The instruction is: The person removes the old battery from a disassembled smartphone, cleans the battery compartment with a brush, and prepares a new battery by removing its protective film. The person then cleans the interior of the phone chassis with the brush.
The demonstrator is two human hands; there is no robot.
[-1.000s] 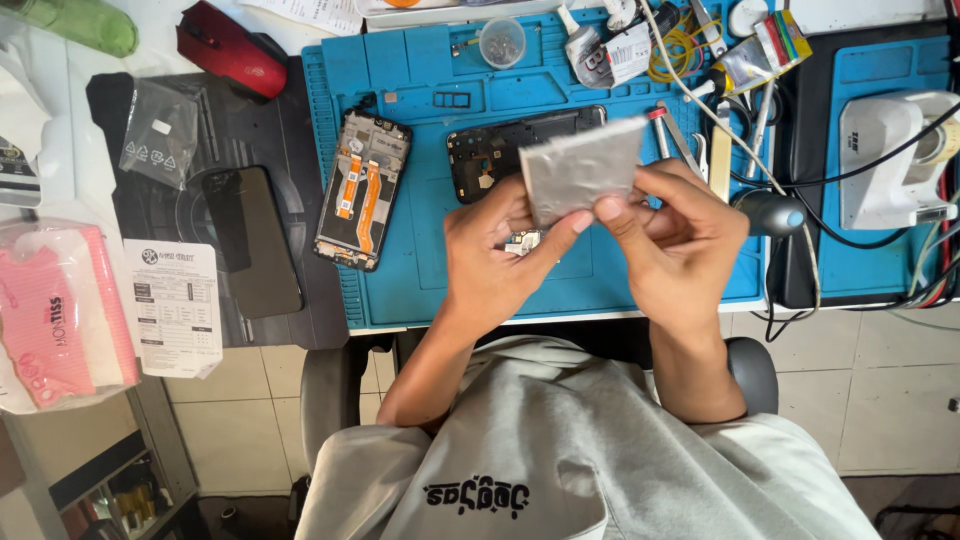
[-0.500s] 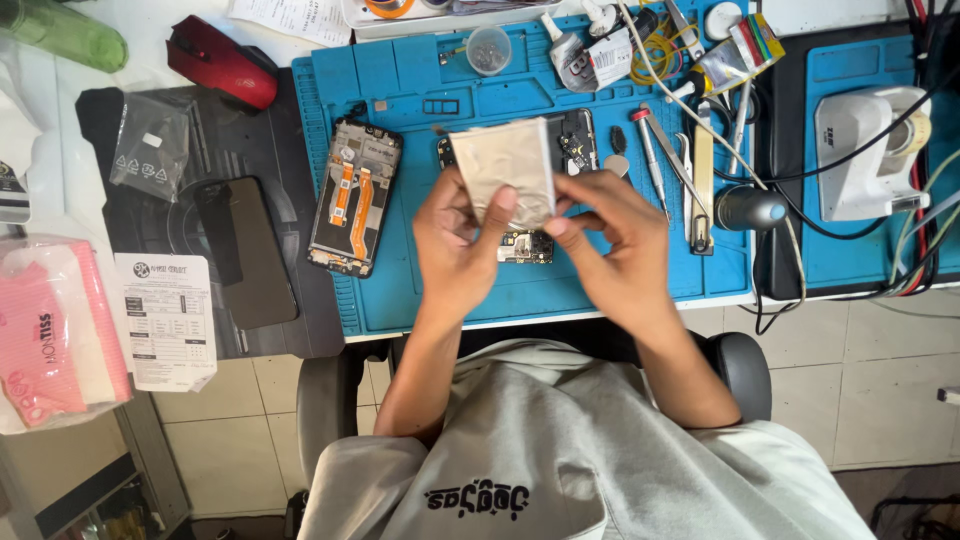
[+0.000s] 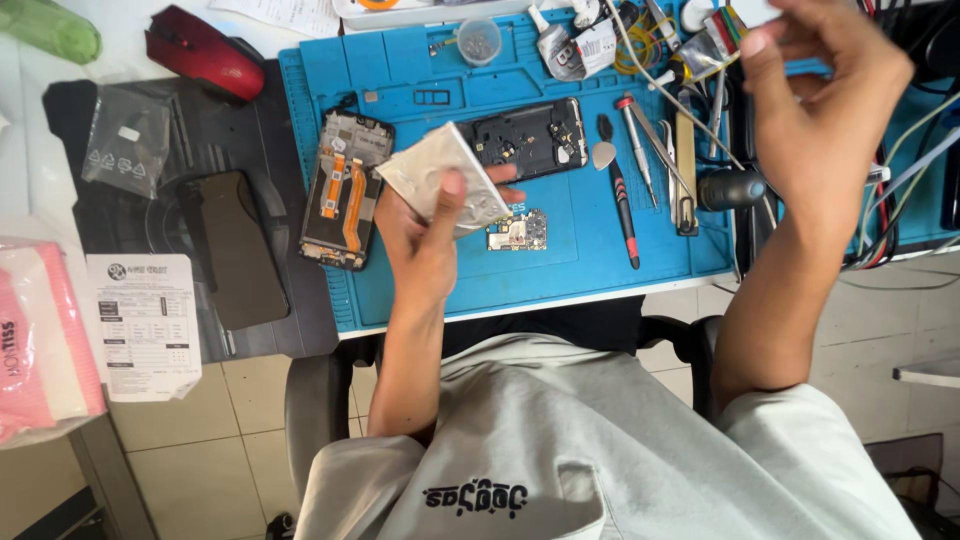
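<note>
- A pink pack [image 3: 40,340] and a printed paper slip [image 3: 148,325] are lying at the far left edge of the bench, the pack partly cut off by the frame.
- A dark phone panel [image 3: 238,250] is resting on a black mat [image 3: 190,150], below a small clear plastic bag [image 3: 125,150]; a red mouse [image 3: 205,52] is sitting above them.
- An opened phone frame with orange ribbon cables [image 3: 345,190] is lying on the blue work mat [image 3: 560,270], just left of the left hand.
- The left hand [image 3: 430,245] is pinching a silver foil pouch [image 3: 440,178] between thumb and fingers, holding it above the mat; the fingers behind the pouch are hidden.
- A small circuit board [image 3: 520,232] is lying on the mat just right of that hand, below a black phone housing [image 3: 525,138].
- A screwdriver [image 3: 620,195], tweezers and other tools are lying side by side further right.
- The right hand [image 3: 825,95] is being raised over tangled cables [image 3: 900,190], fingers loosely curled; whether it is gripping anything cannot be told, as its fingertips are meeting the frame's top edge.
</note>
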